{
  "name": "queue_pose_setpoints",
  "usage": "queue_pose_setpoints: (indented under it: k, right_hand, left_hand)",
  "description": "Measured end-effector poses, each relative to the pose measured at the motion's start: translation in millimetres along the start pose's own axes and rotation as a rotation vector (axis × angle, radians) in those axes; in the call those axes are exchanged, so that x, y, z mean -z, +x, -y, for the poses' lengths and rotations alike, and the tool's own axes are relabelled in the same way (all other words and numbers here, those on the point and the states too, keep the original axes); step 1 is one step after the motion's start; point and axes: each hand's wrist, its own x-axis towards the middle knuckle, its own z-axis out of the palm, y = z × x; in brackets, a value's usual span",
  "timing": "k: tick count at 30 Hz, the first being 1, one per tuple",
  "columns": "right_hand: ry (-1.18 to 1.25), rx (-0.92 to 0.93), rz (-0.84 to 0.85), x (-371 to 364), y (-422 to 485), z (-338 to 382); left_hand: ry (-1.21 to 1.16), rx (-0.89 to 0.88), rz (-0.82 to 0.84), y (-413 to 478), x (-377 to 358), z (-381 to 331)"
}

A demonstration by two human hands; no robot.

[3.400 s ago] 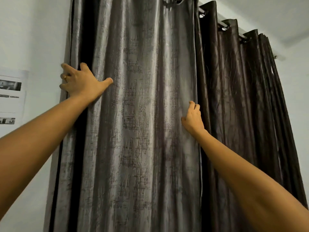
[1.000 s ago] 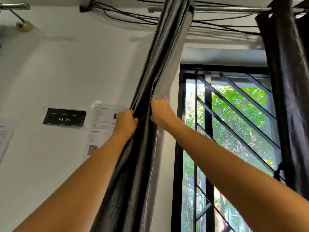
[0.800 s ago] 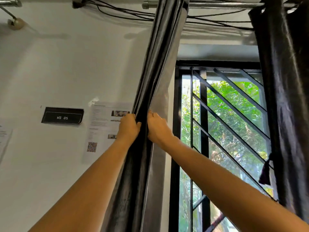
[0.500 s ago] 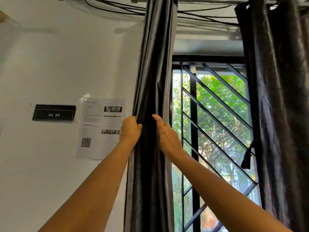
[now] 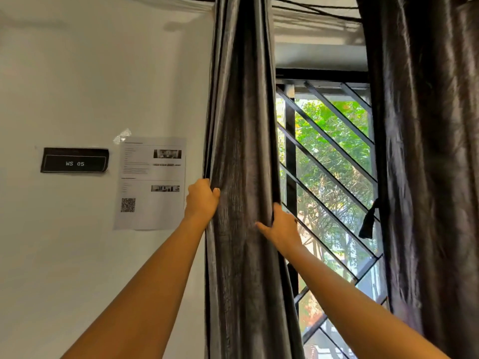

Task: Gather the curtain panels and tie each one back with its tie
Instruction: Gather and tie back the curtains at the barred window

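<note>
Gathered curtain panel (image 5: 241,125), left hand (image 5: 202,200) gripping left edge, right hand (image 5: 281,229) gripping right edge, window (image 5: 324,141) beyond

The gathered curtain panel (image 5: 241,151) hangs in the middle, between the wall (image 5: 90,73) on its left and the window grille (image 5: 329,156) on its right. The left hand (image 5: 202,200) grips its left edge and the right hand (image 5: 281,229), slightly lower, grips its right edge. On the wall, a printed sheet (image 5: 151,182) is just beside the panel, with a nameplate (image 5: 74,160) further left, apart from the sheet. A second curtain panel (image 5: 427,151) hangs at the far right, before the grille's right side, with a tie (image 5: 368,221) dangling at its left edge and cables (image 5: 311,9) running above the window between both panels.
</note>
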Motion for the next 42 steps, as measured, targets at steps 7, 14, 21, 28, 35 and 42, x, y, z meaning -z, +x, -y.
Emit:
queue_pose_setpoints:
  k: [7,14,21,28,35,42]
  right_hand:
    - [0.021,0.056,-0.120,-28.9,-24.5,14.0]
    - [0.275,-0.010,-0.145,-29.7,-53.0,35.0]
    - [0.327,0.036,-0.075,-26.4,-82.9,36.6]
    - [0.300,0.006,0.003,-37.7,-110.1,26.9]
    - [0.196,-0.032,0.013,-74.7,-151.6,6.6]
    - [0.219,0.030,0.118,-78.6,-179.6,-0.5]
  left_hand:
    - [0.139,0.008,0.047,-20.2,-5.1,-0.7]
    - [0.145,-0.039,0.083,-41.2,-14.6,-25.8]
    - [0.080,0.024,0.137,-75.9,-29.7,12.4]
    - [-0.032,0.178,0.194,-148.8,-51.9,56.6]
    - [-0.060,0.206,0.176,-194.7,-62.8,77.2]
    - [-0.036,0.236,0.188,-224.8,-58.0,76.8]
